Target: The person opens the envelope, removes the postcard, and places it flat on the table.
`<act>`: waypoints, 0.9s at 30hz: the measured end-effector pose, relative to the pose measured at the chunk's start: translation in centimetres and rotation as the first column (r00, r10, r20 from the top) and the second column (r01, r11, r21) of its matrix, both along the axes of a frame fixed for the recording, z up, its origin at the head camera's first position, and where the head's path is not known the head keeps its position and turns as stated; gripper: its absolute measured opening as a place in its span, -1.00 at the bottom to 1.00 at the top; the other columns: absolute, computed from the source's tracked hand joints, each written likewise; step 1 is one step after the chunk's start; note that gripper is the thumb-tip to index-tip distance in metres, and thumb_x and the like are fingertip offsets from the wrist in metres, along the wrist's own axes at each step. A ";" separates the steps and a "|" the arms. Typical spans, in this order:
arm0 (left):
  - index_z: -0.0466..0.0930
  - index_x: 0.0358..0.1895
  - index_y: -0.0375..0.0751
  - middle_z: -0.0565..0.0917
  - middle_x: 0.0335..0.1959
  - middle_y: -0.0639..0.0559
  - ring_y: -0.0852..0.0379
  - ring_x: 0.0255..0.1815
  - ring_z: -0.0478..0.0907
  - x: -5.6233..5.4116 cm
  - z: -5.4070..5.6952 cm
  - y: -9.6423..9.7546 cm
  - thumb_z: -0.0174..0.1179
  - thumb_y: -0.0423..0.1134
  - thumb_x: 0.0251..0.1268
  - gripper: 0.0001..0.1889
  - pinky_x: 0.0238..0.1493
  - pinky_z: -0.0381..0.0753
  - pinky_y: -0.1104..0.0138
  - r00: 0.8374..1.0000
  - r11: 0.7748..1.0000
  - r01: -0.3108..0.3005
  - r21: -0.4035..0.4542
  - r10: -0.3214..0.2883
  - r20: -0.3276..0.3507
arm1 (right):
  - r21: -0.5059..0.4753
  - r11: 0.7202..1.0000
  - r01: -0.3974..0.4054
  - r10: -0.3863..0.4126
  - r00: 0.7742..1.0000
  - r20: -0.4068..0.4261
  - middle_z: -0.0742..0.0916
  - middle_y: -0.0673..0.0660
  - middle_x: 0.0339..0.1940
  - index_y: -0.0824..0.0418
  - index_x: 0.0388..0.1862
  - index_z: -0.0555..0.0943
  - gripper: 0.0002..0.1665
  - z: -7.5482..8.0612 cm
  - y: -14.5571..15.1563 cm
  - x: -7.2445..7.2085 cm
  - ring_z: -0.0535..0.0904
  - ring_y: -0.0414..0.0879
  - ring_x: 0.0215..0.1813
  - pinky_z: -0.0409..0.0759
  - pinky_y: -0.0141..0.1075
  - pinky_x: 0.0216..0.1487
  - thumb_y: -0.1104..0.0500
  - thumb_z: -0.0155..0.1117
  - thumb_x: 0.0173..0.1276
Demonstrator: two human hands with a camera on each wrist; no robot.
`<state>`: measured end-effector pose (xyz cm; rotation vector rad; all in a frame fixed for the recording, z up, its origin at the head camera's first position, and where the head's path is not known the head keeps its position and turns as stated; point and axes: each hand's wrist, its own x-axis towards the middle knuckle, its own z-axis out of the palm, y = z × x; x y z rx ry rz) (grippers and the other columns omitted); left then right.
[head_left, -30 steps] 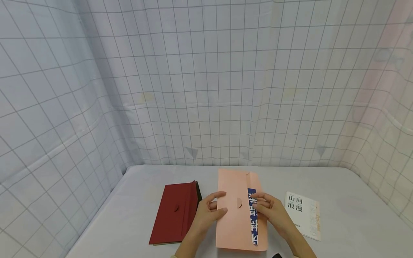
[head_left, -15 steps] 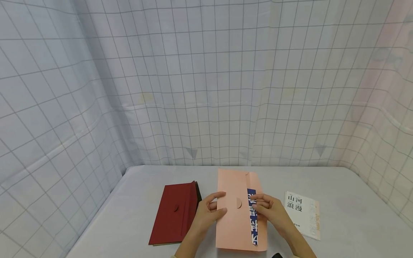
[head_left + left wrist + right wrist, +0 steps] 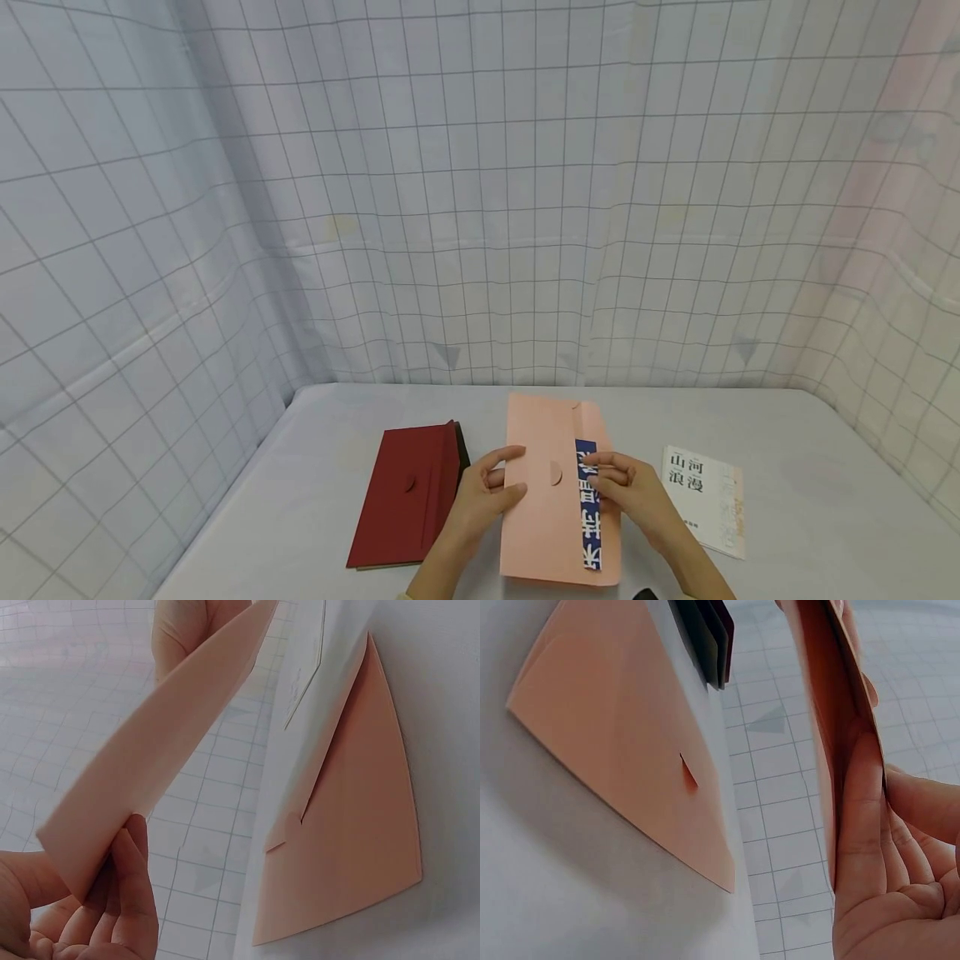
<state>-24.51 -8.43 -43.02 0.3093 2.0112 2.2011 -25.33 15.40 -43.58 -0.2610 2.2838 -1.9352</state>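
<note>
Both hands hold a pink envelope (image 3: 540, 517) up in front of me. My left hand (image 3: 483, 492) pinches its left edge between thumb and fingers. A blue strip with white characters (image 3: 588, 550) shows in the opening toward its right side. My right hand (image 3: 626, 487) overlaps this strip. In the right wrist view, my right fingers (image 3: 861, 810) reach inside the envelope's opening while the thumb presses from outside, pinching its edge. Another pink envelope (image 3: 360, 802) lies on the white table beneath, seen in both wrist views. The held one largely blocks it in the head view.
A red envelope (image 3: 397, 500) with a half-round tab lies at left, over something dark. White paper printed with black characters (image 3: 708, 508) lies at right. A white table (image 3: 817, 475) holds them, and a white checked curtain (image 3: 525, 208) hangs behind and along the sides.
The characters showing on the blue strip have shifted slightly, with fuller shapes visible now. Both hands and the envelope stay almost in place.
</note>
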 end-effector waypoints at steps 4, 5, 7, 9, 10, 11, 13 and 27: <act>0.37 0.25 -0.30 0.65 -0.03 -0.35 0.26 -0.29 0.64 0.1 0.0 0.0 0.16 -0.49 0.12 -0.45 -0.28 0.60 0.44 1.000 1.000 0.001 0.001 -0.001 -0.002 | 0.014 1.000 -0.001 0.001 1.000 -0.012 0.75 0.19 -0.12 0.43 0.17 0.42 -0.46 0.0 0.0 0.0 0.64 -0.28 -0.24 0.64 -0.42 -0.22 0.16 0.23 0.28; 0.37 0.25 -0.30 0.65 -0.03 -0.35 0.26 -0.30 0.64 0.1 0.0 0.0 0.16 -0.49 0.11 -0.45 -0.29 0.60 0.44 1.000 1.000 0.001 0.001 -0.001 -0.004 | 0.017 1.000 0.000 0.000 1.000 -0.014 0.75 0.21 -0.11 0.43 0.17 0.43 -0.46 0.0 0.0 0.0 0.64 -0.28 -0.24 0.64 -0.42 -0.23 0.16 0.23 0.28; 0.37 0.25 -0.30 0.64 -0.02 -0.35 0.25 -0.29 0.64 0.1 0.0 0.0 0.16 -0.49 0.12 -0.45 -0.29 0.60 0.44 1.000 1.000 0.004 -0.001 -0.004 -0.007 | 0.022 1.000 0.005 -0.004 1.000 -0.017 0.75 0.22 -0.11 0.43 0.16 0.43 -0.46 -0.1 0.0 0.0 0.65 -0.28 -0.24 0.64 -0.41 -0.23 0.17 0.23 0.27; 0.37 0.25 -0.30 0.64 -0.02 -0.36 0.25 -0.29 0.64 0.1 0.0 0.0 0.16 -0.49 0.12 -0.45 -0.29 0.60 0.44 1.000 1.000 0.006 -0.003 -0.007 -0.011 | 0.026 1.000 0.005 -0.005 1.000 -0.024 0.75 0.22 -0.11 0.44 0.16 0.43 -0.47 0.0 0.0 0.0 0.65 -0.29 -0.24 0.65 -0.41 -0.23 0.18 0.23 0.27; 0.37 0.25 -0.30 0.64 -0.02 -0.36 0.25 -0.29 0.64 0.1 0.0 0.0 0.16 -0.49 0.12 -0.45 -0.29 0.60 0.44 1.000 1.000 0.008 -0.004 -0.008 -0.012 | 0.026 1.000 0.007 -0.007 1.000 -0.025 0.75 0.21 -0.11 0.44 0.15 0.44 -0.47 0.0 0.0 0.0 0.65 -0.29 -0.24 0.65 -0.41 -0.23 0.19 0.23 0.27; 0.37 0.25 -0.30 0.64 -0.01 -0.36 0.25 -0.29 0.65 0.1 0.0 0.0 0.16 -0.49 0.12 -0.45 -0.29 0.60 0.44 1.000 1.000 0.009 -0.005 -0.009 -0.013 | 0.027 1.000 0.009 -0.008 1.000 -0.026 0.75 0.21 -0.12 0.43 0.15 0.44 -0.48 0.0 0.0 0.0 0.65 -0.29 -0.24 0.65 -0.41 -0.23 0.19 0.23 0.27; 0.37 0.25 -0.30 0.64 -0.01 -0.36 0.25 -0.28 0.65 0.1 0.0 0.0 0.15 -0.49 0.12 -0.45 -0.29 0.60 0.44 1.000 1.000 0.011 -0.006 -0.011 -0.014 | 0.028 1.000 0.007 -0.006 0.999 -0.032 0.76 0.20 -0.11 0.44 0.15 0.44 -0.48 0.0 0.0 0.0 0.66 -0.29 -0.24 0.65 -0.41 -0.23 0.20 0.23 0.27; 0.38 0.24 -0.30 0.65 -0.03 -0.34 0.22 -0.27 0.65 0.0 0.1 -0.1 0.16 -0.48 0.13 -0.47 -0.29 0.61 0.42 1.000 1.000 0.012 -0.021 -0.012 -0.013 | 0.021 1.000 -0.020 0.021 0.998 -0.055 0.69 0.39 -0.03 0.45 0.17 0.42 -0.49 -0.1 0.1 -0.1 0.65 -0.32 -0.26 0.64 -0.42 -0.26 0.21 0.20 0.30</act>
